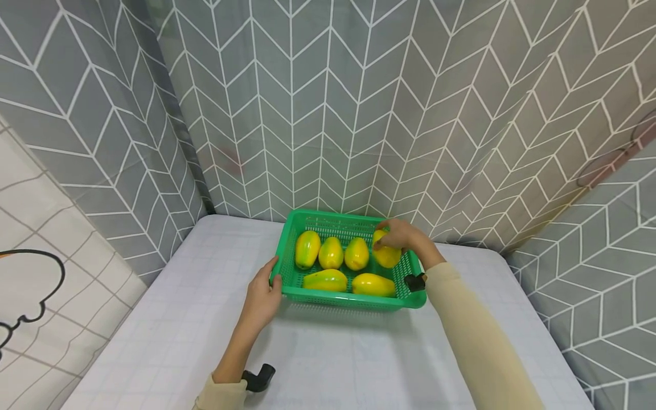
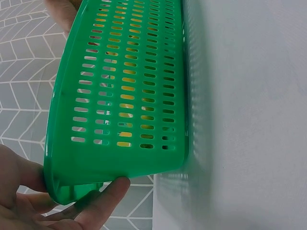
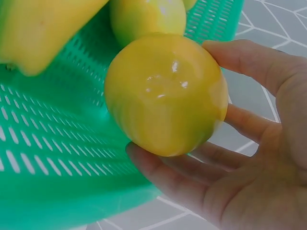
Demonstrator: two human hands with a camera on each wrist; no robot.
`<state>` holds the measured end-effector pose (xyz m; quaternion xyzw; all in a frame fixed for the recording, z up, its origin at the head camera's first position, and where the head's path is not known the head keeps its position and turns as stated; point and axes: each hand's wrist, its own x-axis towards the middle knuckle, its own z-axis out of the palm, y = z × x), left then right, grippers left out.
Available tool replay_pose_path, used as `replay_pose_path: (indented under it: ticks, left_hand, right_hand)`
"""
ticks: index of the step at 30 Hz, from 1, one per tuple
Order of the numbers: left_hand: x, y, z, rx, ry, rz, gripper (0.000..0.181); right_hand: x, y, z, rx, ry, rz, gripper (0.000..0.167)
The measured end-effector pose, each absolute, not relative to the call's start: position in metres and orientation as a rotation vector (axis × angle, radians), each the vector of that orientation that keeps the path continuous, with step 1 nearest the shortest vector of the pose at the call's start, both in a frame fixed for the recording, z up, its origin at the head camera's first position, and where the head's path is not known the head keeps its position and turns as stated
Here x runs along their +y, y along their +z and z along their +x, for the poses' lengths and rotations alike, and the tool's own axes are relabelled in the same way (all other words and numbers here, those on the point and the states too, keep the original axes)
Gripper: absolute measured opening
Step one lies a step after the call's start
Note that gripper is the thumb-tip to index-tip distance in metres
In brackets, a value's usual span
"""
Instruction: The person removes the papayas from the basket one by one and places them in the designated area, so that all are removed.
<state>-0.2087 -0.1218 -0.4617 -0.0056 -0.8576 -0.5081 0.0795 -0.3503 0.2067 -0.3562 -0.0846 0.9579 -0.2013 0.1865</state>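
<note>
A green plastic basket [image 1: 338,299] holds several yellow-green fruits, three upright beside one another and two lying along the near side. At its right end, my right hand [image 1: 402,234] grips another yellow fruit [image 1: 388,257]; the right wrist view shows thumb and fingers around this fruit [image 3: 165,96]. My left hand [image 1: 263,296] holds the basket's left end, and in the left wrist view the thumb and fingers of that hand [image 2: 62,206] pinch the rim at the corner of the basket [image 2: 110,163].
The basket stands near the back edge of a table with a white cloth [image 1: 328,364]. A grey curtain [image 1: 318,114] with white chevron lines hangs behind and to both sides. White tile-patterned covering [image 1: 51,228] is at the left.
</note>
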Motion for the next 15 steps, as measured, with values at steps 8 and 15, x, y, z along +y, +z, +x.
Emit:
replay_pose_path:
  ticks: [8, 15]
  left_hand:
    - [-0.122, -0.46, -0.208, -2.566, -1.523, -0.008, 0.052]
    - [-0.122, -0.462, -0.208, -2.571, -1.529, -0.006, 0.052]
  right_hand:
    - [0.222, -0.354, -0.35, 2.724, -0.608, -0.272, 0.071]
    - [0.234, -0.347, -0.349, 2.729, -0.667, -0.29, 0.072]
